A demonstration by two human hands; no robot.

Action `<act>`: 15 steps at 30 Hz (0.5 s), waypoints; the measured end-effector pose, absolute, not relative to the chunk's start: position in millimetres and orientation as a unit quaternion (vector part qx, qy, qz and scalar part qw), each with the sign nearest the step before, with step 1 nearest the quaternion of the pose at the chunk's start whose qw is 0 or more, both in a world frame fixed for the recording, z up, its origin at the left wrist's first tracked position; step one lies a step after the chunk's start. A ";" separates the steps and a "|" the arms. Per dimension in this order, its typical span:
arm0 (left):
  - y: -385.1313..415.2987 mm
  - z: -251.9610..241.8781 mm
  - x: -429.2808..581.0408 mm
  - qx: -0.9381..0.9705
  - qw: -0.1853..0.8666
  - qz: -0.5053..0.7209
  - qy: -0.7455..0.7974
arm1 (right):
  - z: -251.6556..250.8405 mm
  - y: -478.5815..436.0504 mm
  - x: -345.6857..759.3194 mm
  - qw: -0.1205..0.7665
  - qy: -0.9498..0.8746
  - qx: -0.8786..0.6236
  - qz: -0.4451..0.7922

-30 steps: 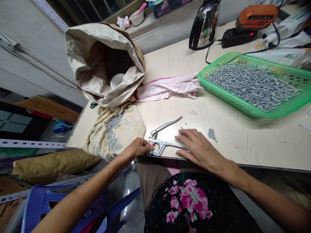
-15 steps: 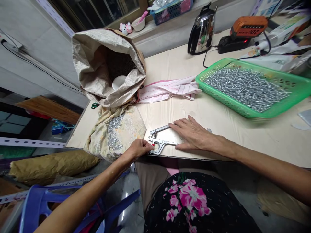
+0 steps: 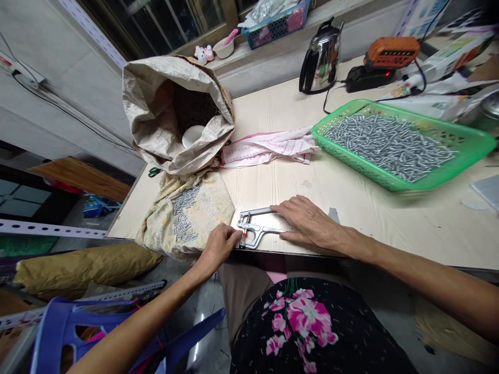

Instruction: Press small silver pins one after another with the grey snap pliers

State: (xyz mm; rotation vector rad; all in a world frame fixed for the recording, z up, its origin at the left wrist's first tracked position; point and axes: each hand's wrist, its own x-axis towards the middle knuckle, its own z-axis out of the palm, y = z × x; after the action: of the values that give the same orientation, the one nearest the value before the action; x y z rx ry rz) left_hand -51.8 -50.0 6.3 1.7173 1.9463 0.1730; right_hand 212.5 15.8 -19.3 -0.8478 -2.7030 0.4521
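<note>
Silver snap-fastener pliers [image 3: 256, 228] lie at the table's front edge, jaws to the left, with a coil spring and a small red part by the jaws. My right hand [image 3: 307, 223] is closed around their two handles, fingers over the upper one and thumb at the lower one. At the jaw end my left hand [image 3: 220, 243] has thumb and fingertips pressed together; whatever is between them is too small to make out. Just left of it, many small metal pins [image 3: 184, 213] lie on a patterned yellowish cloth [image 3: 214, 197].
A green basket [image 3: 362, 174] full of similar metal pins stands at the right. Behind the cloth is a large open sack [image 3: 148, 109] with a white bowl [image 3: 193, 136] inside. Further back are a pink-and-white cloth [image 3: 268, 148], a kettle [image 3: 323, 57] and an orange battery [image 3: 392, 52].
The pliers' upper handle has come down closer to the lower one under my right hand. My left fingertips have shifted slightly left, off the jaws. The view has moved a little.
</note>
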 end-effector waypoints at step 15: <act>11.7 5.9 7.6 0.904 0.145 -0.031 0.400 | -6.3 5.7 217.3 0.083 -0.912 -0.383 0.120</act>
State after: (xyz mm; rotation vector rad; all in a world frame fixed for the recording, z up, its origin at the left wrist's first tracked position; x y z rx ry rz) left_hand 7.6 11.7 5.9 2.6058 1.1521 -0.0890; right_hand 217.3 5.7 -6.3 -1.1436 -2.7228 0.3595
